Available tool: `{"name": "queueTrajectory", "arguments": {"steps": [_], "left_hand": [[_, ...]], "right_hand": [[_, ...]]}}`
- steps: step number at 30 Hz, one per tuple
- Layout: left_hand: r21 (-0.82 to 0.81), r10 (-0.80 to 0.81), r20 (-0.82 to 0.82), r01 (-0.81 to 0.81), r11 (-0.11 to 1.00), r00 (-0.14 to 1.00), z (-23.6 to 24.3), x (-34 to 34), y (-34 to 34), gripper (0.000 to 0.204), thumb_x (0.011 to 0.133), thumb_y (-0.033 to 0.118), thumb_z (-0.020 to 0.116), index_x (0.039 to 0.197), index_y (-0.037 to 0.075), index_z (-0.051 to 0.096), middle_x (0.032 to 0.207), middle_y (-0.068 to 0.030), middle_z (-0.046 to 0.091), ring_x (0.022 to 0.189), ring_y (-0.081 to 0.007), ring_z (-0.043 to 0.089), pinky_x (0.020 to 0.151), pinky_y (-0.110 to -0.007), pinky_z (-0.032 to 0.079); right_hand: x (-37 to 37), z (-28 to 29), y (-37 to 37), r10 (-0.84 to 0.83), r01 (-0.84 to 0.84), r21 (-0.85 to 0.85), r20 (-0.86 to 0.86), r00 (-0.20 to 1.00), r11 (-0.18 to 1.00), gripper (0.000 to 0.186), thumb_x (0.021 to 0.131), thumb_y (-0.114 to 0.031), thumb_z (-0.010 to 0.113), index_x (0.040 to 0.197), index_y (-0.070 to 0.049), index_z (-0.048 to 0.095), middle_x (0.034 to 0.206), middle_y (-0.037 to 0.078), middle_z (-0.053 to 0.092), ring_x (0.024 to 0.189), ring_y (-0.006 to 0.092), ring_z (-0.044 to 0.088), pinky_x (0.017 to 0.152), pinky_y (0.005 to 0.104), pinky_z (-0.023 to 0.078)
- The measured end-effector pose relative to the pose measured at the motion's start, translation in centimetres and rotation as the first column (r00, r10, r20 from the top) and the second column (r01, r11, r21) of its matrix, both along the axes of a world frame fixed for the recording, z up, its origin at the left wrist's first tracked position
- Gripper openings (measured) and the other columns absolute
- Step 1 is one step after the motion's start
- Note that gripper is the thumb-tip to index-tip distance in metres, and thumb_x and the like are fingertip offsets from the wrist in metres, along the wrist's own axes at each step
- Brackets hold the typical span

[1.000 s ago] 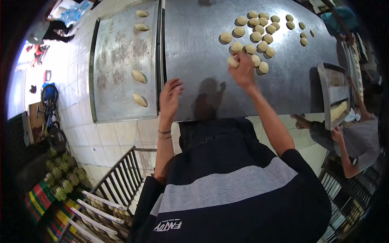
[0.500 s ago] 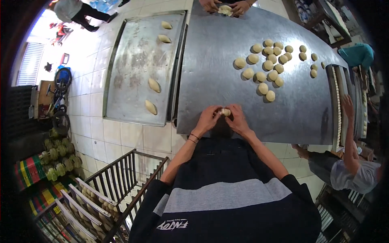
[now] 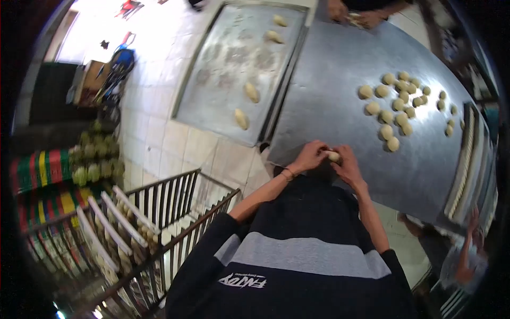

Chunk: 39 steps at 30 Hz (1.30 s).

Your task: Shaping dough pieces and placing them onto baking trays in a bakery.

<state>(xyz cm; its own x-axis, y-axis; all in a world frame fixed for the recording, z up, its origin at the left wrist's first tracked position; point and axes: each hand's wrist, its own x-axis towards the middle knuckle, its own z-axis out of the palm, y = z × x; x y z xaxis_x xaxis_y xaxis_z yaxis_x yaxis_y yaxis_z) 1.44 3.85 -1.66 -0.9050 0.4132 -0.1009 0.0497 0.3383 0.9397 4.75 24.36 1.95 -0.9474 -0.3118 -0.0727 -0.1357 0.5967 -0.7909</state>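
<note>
At the near edge of the steel table (image 3: pixel 319 101), my left hand (image 3: pixel 312 157) and my right hand (image 3: pixel 348 166) meet around a small pale dough piece (image 3: pixel 333 156). The fingers of both are closed on it, and part of the dough is hidden behind them. To the right of my hands lies a loose group of round dough balls (image 3: pixel 387 132). A large metal tray (image 3: pixel 212 80) on the left bears several pointed, spindle-shaped dough pieces (image 3: pixel 251 93), spaced apart along its right side.
Across the table, another person's hands (image 3: pixel 370 20) work on dough. A long dough-lined board (image 3: pixel 463 165) stands at the right end, near a person in grey (image 3: pixel 463 268). Below left is a metal rack (image 3: pixel 191 228) holding trays, beside stacked crates (image 3: pixel 42 173).
The whole view has turned, so the table, tray and rack appear shifted right and tilted. Both my hands stay together on the dough piece.
</note>
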Motion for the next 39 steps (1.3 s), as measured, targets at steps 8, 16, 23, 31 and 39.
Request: {"name": "queueTrajectory", "arguments": {"steps": [8,16,23,31,39], "left_hand": [[-0.034,0.129,-0.170,-0.137,0.990,0.977,-3.0,0.8,0.9,0.016,0.093,0.015,0.068,0.093,-0.001,0.070,0.090,-0.0184,0.066,0.093,-0.0398,0.062,0.083,-0.050,0.050],[-0.120,0.254,-0.018,-0.255,0.960,0.967,-4.5,1.9,3.0,0.012,0.085,0.009,0.071,0.088,0.000,0.065,0.098,-0.0209,0.062,0.098,-0.0412,0.058,0.084,-0.053,0.049],[-0.128,0.280,-0.234,-0.315,0.940,0.931,-5.9,1.3,4.2,0.033,0.092,0.009,0.063,0.122,-0.003,0.056,0.110,-0.0238,0.059,0.104,-0.0451,0.056,0.088,-0.053,0.047],[-0.100,0.181,-0.197,-0.203,0.974,0.964,-3.4,1.0,2.3,0.014,0.086,0.006,0.063,0.098,-0.001,0.061,0.097,-0.0251,0.063,0.094,-0.0474,0.060,0.079,-0.051,0.048],[-0.118,0.027,-0.081,-0.037,0.992,0.996,-2.0,-0.5,1.1,0.011,0.092,0.008,0.066,0.100,0.001,0.067,0.092,-0.0194,0.064,0.087,-0.0414,0.062,0.076,-0.047,0.051]], "right_hand": [[-1.2,-3.5,1.4,0.069,-0.046,-0.205,0.104,0.992,0.978,0.021,0.107,-0.012,0.055,0.123,-0.002,0.063,0.113,0.014,0.063,0.100,0.0284,0.063,0.088,0.0382,0.050],[-2.0,-5.2,1.0,-0.035,0.066,-0.188,0.162,0.986,0.980,0.012,0.104,-0.010,0.061,0.105,0.001,0.066,0.095,0.013,0.063,0.088,0.0279,0.061,0.081,0.0363,0.050],[-2.7,-5.8,0.5,0.041,-0.051,-0.074,-0.122,0.992,0.996,0.008,0.099,-0.005,0.064,0.104,0.001,0.065,0.101,0.015,0.061,0.091,0.0328,0.061,0.082,0.0390,0.050],[-1.4,-4.2,1.0,-0.090,0.097,-0.147,0.053,0.994,0.984,0.014,0.094,0.000,0.062,0.107,0.000,0.067,0.099,0.015,0.064,0.094,0.0307,0.064,0.085,0.0386,0.051],[0.0,-4.2,0.4,-0.260,0.260,-0.091,0.017,0.965,0.961,0.012,0.100,-0.011,0.065,0.107,-0.001,0.065,0.097,0.016,0.063,0.085,0.0333,0.064,0.072,0.0429,0.051]]}}
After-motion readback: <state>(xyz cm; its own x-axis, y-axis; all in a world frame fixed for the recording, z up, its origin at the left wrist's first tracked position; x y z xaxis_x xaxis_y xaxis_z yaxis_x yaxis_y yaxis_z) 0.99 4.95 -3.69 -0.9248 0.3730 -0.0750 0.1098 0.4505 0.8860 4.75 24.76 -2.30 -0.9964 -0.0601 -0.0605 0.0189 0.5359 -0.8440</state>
